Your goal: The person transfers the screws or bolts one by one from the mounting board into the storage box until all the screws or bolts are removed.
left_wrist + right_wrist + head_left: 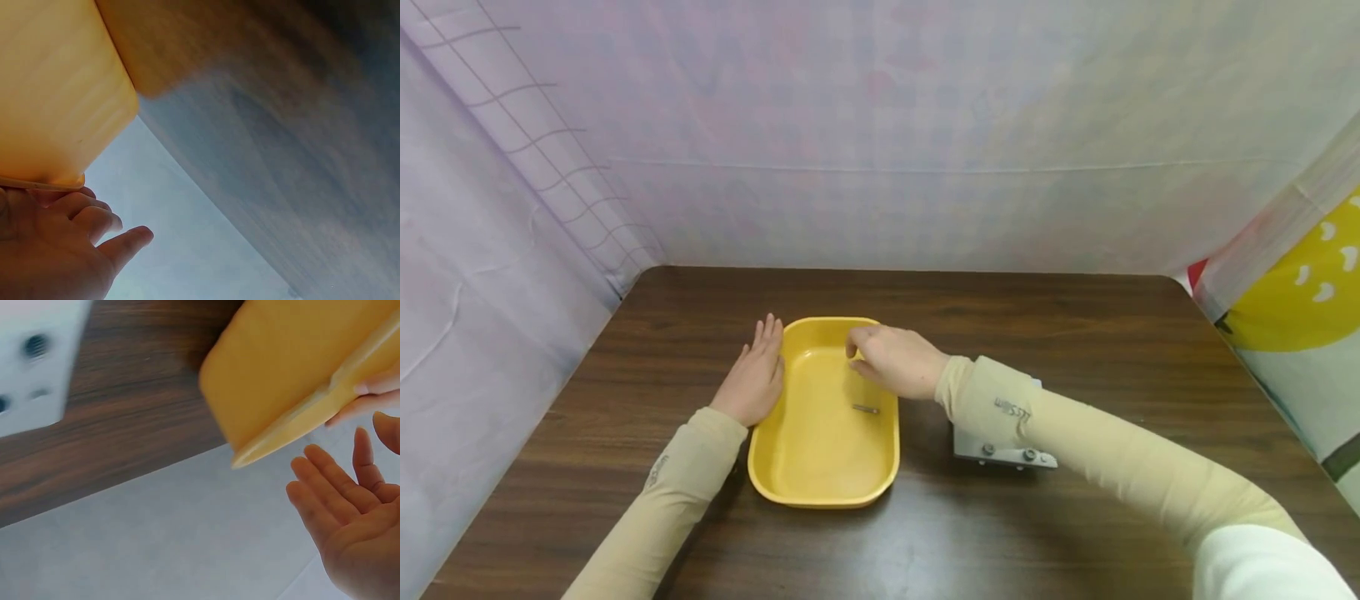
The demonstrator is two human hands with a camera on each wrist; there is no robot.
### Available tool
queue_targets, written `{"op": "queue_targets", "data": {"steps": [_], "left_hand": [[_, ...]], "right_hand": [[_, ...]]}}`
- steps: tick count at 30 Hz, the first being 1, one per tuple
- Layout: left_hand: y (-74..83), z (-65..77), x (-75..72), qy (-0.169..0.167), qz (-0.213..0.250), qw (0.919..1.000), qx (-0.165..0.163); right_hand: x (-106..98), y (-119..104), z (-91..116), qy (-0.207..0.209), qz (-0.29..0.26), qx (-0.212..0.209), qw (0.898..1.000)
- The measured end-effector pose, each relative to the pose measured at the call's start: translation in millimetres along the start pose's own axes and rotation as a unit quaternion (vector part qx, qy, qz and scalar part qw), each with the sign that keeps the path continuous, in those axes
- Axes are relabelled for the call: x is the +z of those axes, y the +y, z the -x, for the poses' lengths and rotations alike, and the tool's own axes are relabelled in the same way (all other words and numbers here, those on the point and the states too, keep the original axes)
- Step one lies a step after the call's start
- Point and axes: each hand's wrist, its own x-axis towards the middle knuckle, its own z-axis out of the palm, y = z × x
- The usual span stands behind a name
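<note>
A yellow plastic tray (827, 492) sits on the table. My left hand (756, 379) rests along its left rim with the fingers extended; in the left wrist view that hand (62, 237) lies against the rim beside the tray's yellow wall (56, 94). Over the right rim hangs my right hand (898, 362), bent at the wrist, thumb and forefinger apart. In the right wrist view the same hand (356, 519) has loosely spread fingers and nothing in them. A small, slim grey metal piece, like a screw (865, 409), lies inside the tray below the right hand.
Right of the tray, partly under the right forearm, is a light grey plate (1000, 454) with bolts along its front edge; its holed corner (37, 369) appears in the right wrist view. The dark wooden table (1075, 325) ends at a pale curtain (880, 192) behind.
</note>
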Motion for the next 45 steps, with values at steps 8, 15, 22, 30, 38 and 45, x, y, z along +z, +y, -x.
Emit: {"op": "queue_targets", "data": {"steps": [8,15,22,30,38,45], "left_hand": [[-0.4,-1.6,0.3,-0.002,-0.002,1.0000,-0.002],[1.1,-1.8,0.9,-0.003,-0.002,1.0000,-0.004],[1.1,-0.3,-0.4,-0.003,-0.009,0.9999,-0.004],[1.0,1.2,-0.5,-0.008,-0.006,0.9999,-0.008],[2.0,1.6,-1.3,-0.010,-0.007,0.9999,-0.010],[1.8,1.8,-1.0,-0.009,-0.006,0.9999,-0.009]], "right_hand": [[-9,29,23,0.039,-0.010,0.034,0.999],[-9,59,57,0.059,-0.014,0.065,0.996],[-4,83,92,0.051,-0.028,0.106,0.993],[0,86,124,0.062,-0.014,0.101,0.993],[2,82,143,0.061,-0.003,0.106,0.993],[6,78,154,0.042,-0.007,0.124,0.991]]}}
